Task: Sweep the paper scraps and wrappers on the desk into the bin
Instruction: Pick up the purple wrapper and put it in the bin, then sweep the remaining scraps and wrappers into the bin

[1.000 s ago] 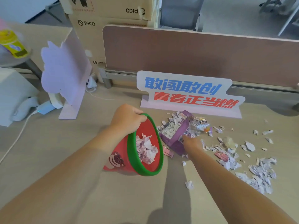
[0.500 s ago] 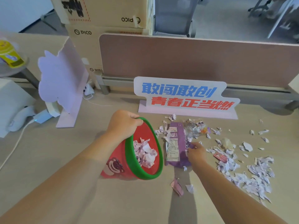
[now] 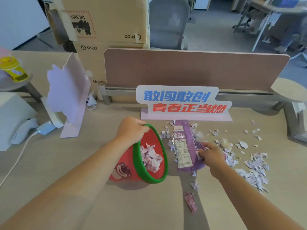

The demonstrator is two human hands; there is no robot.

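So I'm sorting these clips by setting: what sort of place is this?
Most likely an open-plan office. The desk has a fabric divider panel along its back edge, a grey swivel chair stands behind it, and stacked PICO cardboard boxes sit beside it.

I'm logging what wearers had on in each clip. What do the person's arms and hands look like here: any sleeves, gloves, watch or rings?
Both forearms are bare as far as the frame shows: no sleeves visible. The left hand and right hand wear no gloves, and no watch, bracelet or ring shows.

Both forearms (image 3: pixel 79 176) bare, no sleeves or jewellery
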